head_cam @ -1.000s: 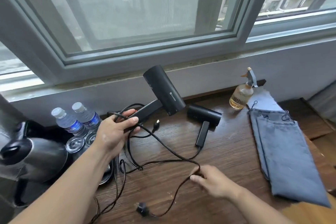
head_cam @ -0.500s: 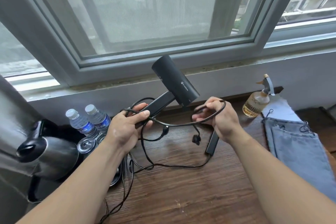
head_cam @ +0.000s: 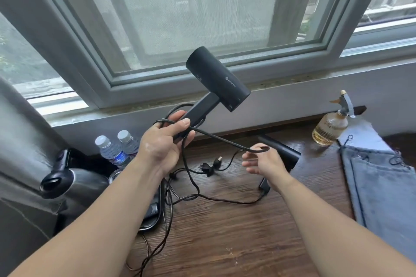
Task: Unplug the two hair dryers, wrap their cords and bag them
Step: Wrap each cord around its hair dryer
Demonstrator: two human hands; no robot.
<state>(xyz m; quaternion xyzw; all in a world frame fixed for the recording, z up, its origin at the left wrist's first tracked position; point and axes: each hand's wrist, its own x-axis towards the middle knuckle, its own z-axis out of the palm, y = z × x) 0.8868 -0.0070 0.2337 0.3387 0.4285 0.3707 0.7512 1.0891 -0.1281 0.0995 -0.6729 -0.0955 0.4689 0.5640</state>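
My left hand (head_cam: 161, 145) holds a black hair dryer (head_cam: 217, 82) by its handle, raised above the wooden table (head_cam: 225, 231), barrel tilted up to the left. Its thumb pins a loop of the black cord (head_cam: 220, 138) against the handle. The cord runs right to my right hand (head_cam: 264, 163), where it hooks over loosely curled fingers. A second black hair dryer (head_cam: 282, 149) lies on the table behind my right hand, partly hidden. Two plugs (head_cam: 211, 164) lie on the table between my hands. Blue denim bags (head_cam: 382, 186) lie flat at the right.
An amber spray bottle (head_cam: 328, 129) stands by the wall at the right. Two water bottles (head_cam: 113, 149) and a steel kettle (head_cam: 69, 181) stand at the left. Loose cord trails off the table's front edge (head_cam: 157, 243). A window ledge runs behind.
My right hand has dropped from beside the dryer's barrel to lower right, drawing the cord out straight from my left thumb. The dryer stays raised in my left hand.
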